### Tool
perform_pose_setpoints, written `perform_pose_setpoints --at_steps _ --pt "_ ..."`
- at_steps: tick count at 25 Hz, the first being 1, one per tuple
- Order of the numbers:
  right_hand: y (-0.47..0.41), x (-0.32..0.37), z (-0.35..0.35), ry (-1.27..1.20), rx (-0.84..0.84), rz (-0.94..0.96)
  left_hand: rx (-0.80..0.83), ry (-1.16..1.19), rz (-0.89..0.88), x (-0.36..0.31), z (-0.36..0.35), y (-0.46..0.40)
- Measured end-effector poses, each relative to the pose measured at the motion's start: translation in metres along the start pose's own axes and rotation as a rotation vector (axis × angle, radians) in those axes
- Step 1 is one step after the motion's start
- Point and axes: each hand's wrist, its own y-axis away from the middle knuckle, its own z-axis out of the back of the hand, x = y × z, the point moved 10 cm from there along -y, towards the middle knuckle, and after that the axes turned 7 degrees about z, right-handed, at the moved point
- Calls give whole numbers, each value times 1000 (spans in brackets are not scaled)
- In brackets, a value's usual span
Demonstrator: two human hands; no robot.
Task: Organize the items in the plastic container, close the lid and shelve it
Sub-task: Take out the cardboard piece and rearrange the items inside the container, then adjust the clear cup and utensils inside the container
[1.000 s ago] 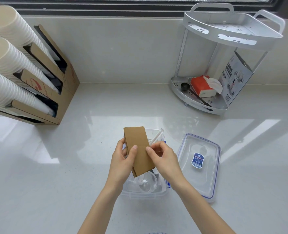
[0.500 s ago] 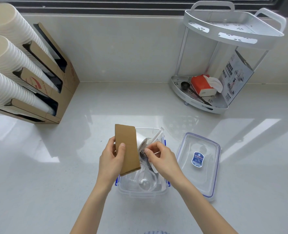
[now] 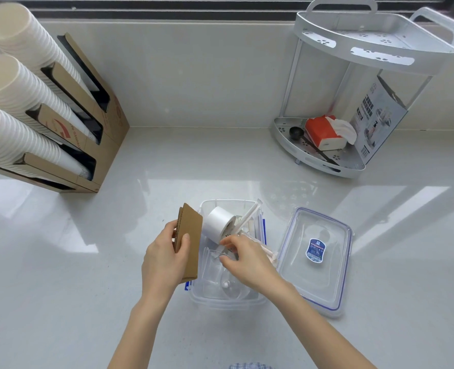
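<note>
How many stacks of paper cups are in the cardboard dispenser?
3: top stack, middle stack and bottom stack, in the cardboard dispenser at the counter's left. None seem hidden.

The plastic container (image 3: 228,296) sits on the bench (image 3: 61,288), under the right hand (image 3: 250,265) and just right of the left hand (image 3: 164,262). A tape roll (image 3: 218,225) lies in it, beyond the right hand's fingers. The lid (image 3: 319,262) lies just right of the right hand. The cup holder (image 3: 61,123) stands far behind and left of the left hand; the shelf rack (image 3: 353,107) far behind and right of the right hand.
</note>
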Motion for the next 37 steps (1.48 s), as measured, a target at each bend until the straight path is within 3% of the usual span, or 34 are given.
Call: perform_pose_setpoints --at_steps 7,23,31,37 --pt "-4 -4 -25 49 143 -41 40 -112 -36 2 -21 5" --pt "0 -12 -3 -33 -2 -70 113 -436 -79 -1 -52 16" --pt "2 -10 4 -55 -14 -51 73 -465 -234 15 -64 19" --pt "4 -7 11 -56 -62 -26 121 -446 -120 23 -63 16"
